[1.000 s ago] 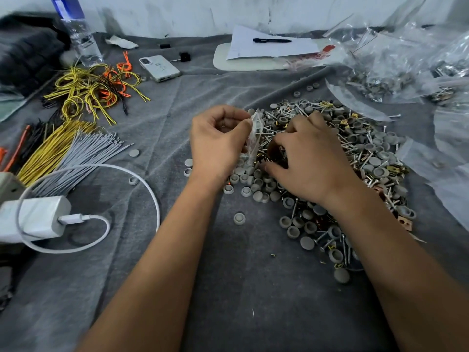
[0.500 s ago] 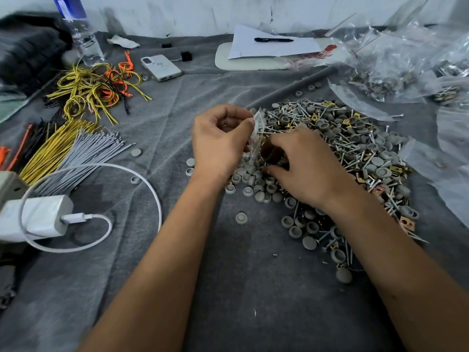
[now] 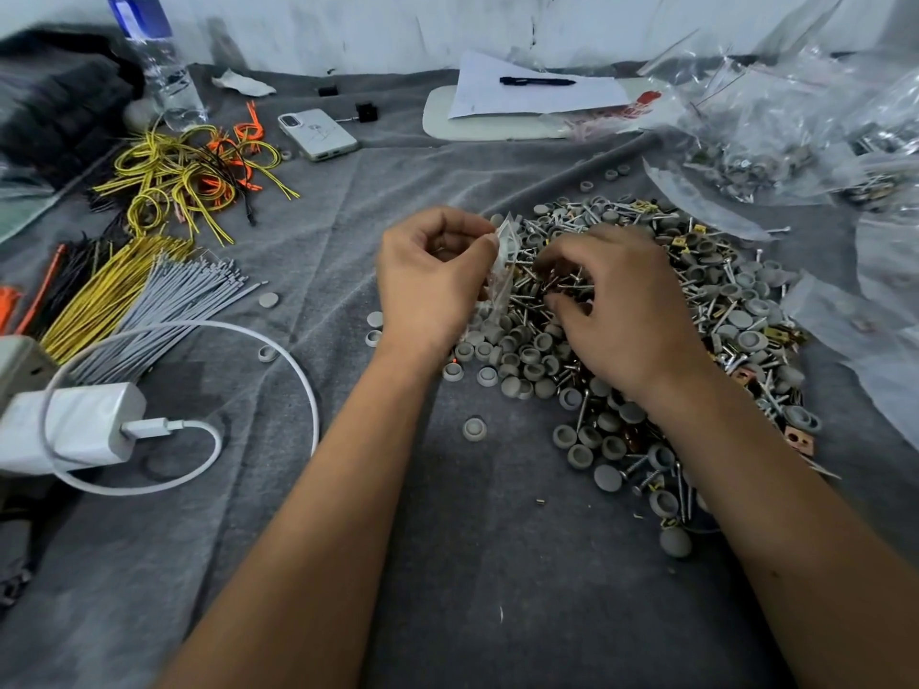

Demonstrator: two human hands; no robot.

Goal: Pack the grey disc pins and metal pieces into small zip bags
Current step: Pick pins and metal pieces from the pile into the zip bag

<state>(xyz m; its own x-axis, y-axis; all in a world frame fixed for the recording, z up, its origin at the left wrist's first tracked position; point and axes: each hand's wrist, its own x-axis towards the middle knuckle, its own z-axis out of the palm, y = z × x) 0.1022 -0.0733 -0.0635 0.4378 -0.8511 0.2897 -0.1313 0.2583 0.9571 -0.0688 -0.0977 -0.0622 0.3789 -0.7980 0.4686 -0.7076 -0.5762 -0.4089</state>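
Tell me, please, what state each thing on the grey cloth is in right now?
small zip bag: upright, pinched by the left hand.
right hand: fingers curled over the pile, contents of its grip hidden.
pile of grey disc pins and metal pieces: loose, unpacked.
water bottle: standing upright.
phone: lying flat.
pen: lying on the paper.
charger: cable plugged in.

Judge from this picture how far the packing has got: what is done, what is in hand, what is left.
Done: filled bags lie far right. In hand: the left hand pinches a small zip bag while the right hand picks in the pile of grey discs and screws. Left: most of that pile, so it looks far from finished.
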